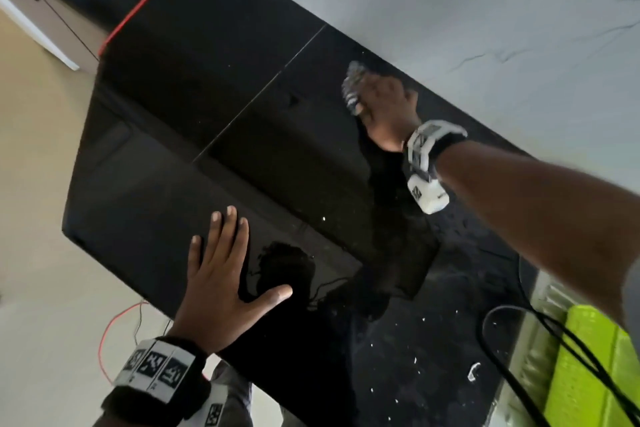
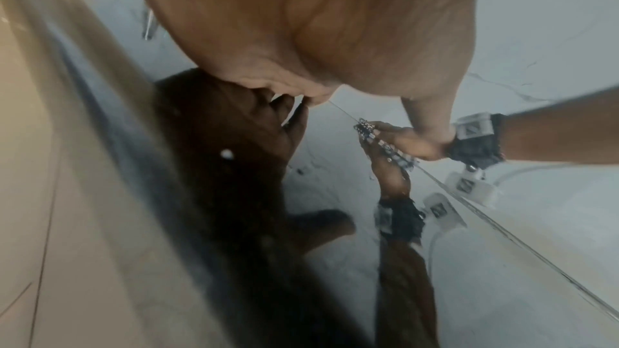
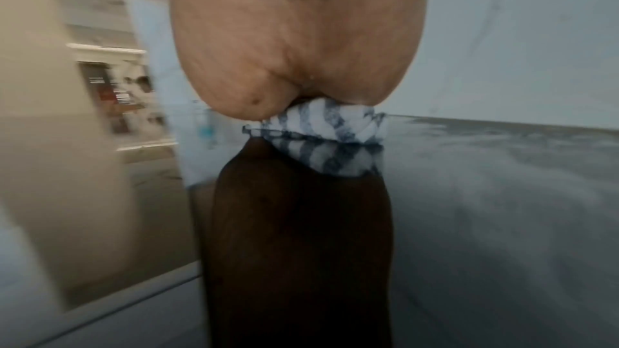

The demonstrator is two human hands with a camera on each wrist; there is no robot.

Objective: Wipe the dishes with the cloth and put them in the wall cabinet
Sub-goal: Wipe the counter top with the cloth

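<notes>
**Cloth against the closed cabinet doors, no dish in sight**

The cloth (image 1: 353, 87), striped white and dark, is bunched under the right hand (image 1: 386, 111) and pressed against the glossy black front of the wall cabinet (image 1: 214, 80), close to its upper edge where it meets the marbled surface (image 1: 450, 3) above. The right wrist view shows the cloth (image 3: 321, 126) squeezed between palm and door; whether the fingers curl round it or lie flat on it I cannot tell.

The left hand (image 1: 221, 274) lies flat on the lower door panel, fingers (image 1: 230, 229) straight and spread, holding nothing.

No dishes show in any view, and both doors look closed, a thin seam running between them. So, judging from this, the dishes are either stowed behind the doors or out of frame; the pictures cannot settle which. The cloth is working on the cabinet front, not on a dish.

Farther out, black cables (image 1: 554, 340) cross a bright green object (image 1: 588, 374) at lower right, and a red wire (image 1: 114, 326) hangs at lower left.
</notes>
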